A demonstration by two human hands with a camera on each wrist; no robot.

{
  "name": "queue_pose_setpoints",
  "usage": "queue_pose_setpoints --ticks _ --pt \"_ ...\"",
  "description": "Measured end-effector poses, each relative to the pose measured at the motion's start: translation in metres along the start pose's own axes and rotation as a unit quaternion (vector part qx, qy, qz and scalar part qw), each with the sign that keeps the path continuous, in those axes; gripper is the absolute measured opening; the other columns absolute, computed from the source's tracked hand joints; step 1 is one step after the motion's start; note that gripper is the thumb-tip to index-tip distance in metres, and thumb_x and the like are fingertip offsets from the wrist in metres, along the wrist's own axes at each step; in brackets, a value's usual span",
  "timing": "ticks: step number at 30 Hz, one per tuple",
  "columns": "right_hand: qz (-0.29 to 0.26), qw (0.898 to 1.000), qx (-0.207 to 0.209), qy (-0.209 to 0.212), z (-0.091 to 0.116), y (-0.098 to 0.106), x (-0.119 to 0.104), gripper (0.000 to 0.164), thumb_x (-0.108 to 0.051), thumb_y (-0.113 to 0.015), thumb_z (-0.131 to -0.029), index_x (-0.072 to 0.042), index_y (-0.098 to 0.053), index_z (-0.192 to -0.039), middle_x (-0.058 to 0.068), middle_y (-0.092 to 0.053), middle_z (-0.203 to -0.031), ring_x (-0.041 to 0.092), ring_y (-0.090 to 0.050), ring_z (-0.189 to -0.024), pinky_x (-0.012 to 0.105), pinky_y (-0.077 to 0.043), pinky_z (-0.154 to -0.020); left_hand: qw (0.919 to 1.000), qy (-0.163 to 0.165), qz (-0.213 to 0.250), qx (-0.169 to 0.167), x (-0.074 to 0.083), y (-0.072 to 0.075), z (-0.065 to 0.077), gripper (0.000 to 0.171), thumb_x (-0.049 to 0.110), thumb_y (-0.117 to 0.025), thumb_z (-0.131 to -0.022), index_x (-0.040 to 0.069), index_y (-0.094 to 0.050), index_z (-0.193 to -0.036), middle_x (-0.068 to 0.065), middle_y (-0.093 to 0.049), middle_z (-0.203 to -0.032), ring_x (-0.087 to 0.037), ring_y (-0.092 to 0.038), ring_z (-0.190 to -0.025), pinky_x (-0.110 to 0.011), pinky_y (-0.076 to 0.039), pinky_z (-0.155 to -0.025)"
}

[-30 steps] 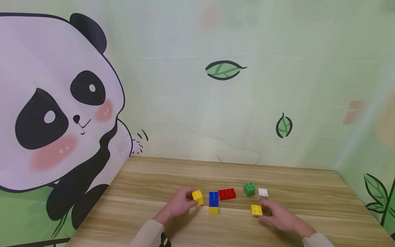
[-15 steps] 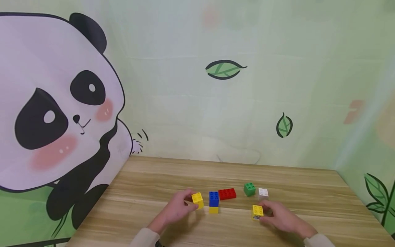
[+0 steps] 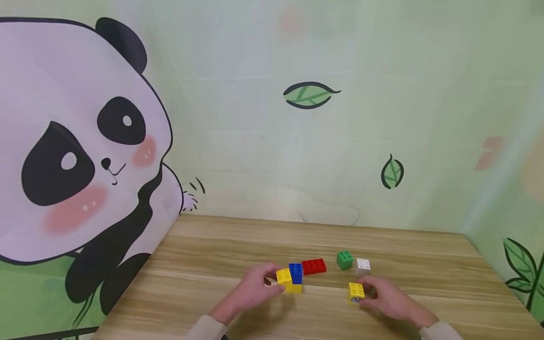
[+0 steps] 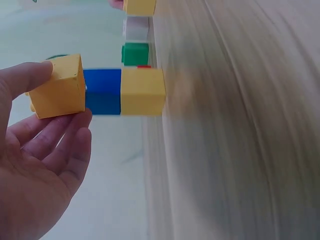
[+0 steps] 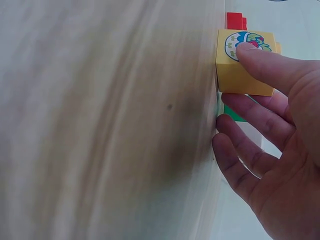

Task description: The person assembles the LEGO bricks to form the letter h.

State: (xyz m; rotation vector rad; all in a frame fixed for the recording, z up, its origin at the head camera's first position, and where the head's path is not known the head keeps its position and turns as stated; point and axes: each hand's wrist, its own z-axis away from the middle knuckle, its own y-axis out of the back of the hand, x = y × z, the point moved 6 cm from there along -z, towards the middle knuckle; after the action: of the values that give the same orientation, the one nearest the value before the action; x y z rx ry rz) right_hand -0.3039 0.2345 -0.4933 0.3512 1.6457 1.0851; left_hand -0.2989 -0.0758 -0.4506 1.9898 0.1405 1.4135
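While the right hand (image 3: 384, 295) pinches a picture-marked yellow block (image 5: 240, 77) between thumb and fingers, little changed in place, the left hand (image 3: 257, 285) has shifted rightward, thumb and fingertips pinching a raised yellow block (image 3: 284, 278). In the head view this block now overlaps a blue block (image 3: 296, 274) stacked on a lower yellow block (image 3: 296, 288); contact cannot be told. The work has apparently advanced to alignment, with joining not yet evident.
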Motion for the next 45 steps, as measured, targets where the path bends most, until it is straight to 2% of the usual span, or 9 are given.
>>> queue_pose_setpoints --ticks 8,14,22,25,32,41,45 --pt "-0.009 1.000 0.007 -0.001 0.002 0.002 -0.001 0.044 -0.031 -0.076 -0.080 -0.009 -0.060 -0.114 -0.002 -0.062 -0.104 0.015 -0.056 -0.090 0.027 -0.048 -0.072 0.9995 -0.011 0.003 -0.028 0.020 -0.018 -0.008 0.030 0.020 -0.073 -0.084 0.011 -0.063 -0.111 0.007 -0.063 -0.099 -0.011 -0.058 -0.090 -0.024 -0.048 -0.076" --pt "-0.011 1.000 0.014 -0.012 0.004 0.002 0.001 0.043 -0.030 -0.078 -0.078 -0.008 -0.061 -0.111 -0.002 -0.062 -0.102 0.016 -0.054 -0.089 0.026 -0.047 -0.070 0.9981 -0.020 0.010 -0.058 0.031 -0.037 -0.016 0.032 0.020 -0.072 -0.085 0.010 -0.062 -0.113 0.010 -0.062 -0.098 -0.010 -0.058 -0.088 -0.024 -0.049 -0.076" --pt "-0.044 0.998 0.020 -0.029 0.005 0.001 0.004 0.042 -0.028 -0.078 -0.077 -0.007 -0.061 -0.110 -0.001 -0.062 -0.103 0.019 -0.055 -0.093 0.035 -0.048 -0.076 0.9967 -0.034 0.008 -0.073 0.044 -0.063 -0.030 0.032 0.019 -0.073 -0.083 0.012 -0.063 -0.113 0.014 -0.062 -0.096 -0.009 -0.060 -0.092 -0.021 -0.048 -0.074" --pt "-0.061 0.997 0.018 -0.035 0.004 -0.001 0.007 0.042 -0.028 -0.078 -0.077 -0.007 -0.061 -0.110 0.000 -0.062 -0.102 0.020 -0.054 -0.092 0.036 -0.048 -0.077 0.9969 -0.033 0.008 -0.071 0.046 -0.073 -0.035 0.036 0.018 -0.074 -0.083 0.013 -0.063 -0.116 0.013 -0.063 -0.098 -0.006 -0.059 -0.090 -0.020 -0.048 -0.073" --pt "-0.099 0.995 0.010 -0.026 0.006 -0.003 0.007 0.039 -0.023 -0.077 -0.078 -0.005 -0.061 -0.108 0.002 -0.060 -0.094 0.020 -0.052 -0.086 0.026 -0.046 -0.071 0.9979 -0.016 0.012 -0.062 0.047 -0.089 -0.048 0.033 0.019 -0.074 -0.083 0.014 -0.064 -0.114 0.013 -0.063 -0.099 -0.004 -0.058 -0.090 -0.020 -0.048 -0.075" --pt "-0.127 0.992 0.004 -0.001 0.008 -0.003 0.003 0.034 -0.017 -0.076 -0.078 -0.005 -0.060 -0.105 0.004 -0.060 -0.094 0.020 -0.053 -0.085 0.025 -0.045 -0.072 0.9977 -0.001 0.023 -0.064 0.046 -0.103 -0.060 0.028 0.017 -0.073 -0.084 0.015 -0.065 -0.111 0.013 -0.062 -0.095 -0.006 -0.058 -0.089 -0.024 -0.049 -0.077" --pt "-0.140 0.990 0.000 -0.005 0.008 -0.004 0.004 0.034 -0.016 -0.076 -0.078 -0.004 -0.061 -0.106 0.005 -0.060 -0.094 0.020 -0.052 -0.085 0.025 -0.044 -0.073 0.9975 0.012 0.025 -0.066 0.045 -0.107 -0.064 0.030 0.018 -0.072 -0.085 0.018 -0.064 -0.113 0.014 -0.061 -0.097 -0.006 -0.057 -0.088 -0.022 -0.048 -0.075"
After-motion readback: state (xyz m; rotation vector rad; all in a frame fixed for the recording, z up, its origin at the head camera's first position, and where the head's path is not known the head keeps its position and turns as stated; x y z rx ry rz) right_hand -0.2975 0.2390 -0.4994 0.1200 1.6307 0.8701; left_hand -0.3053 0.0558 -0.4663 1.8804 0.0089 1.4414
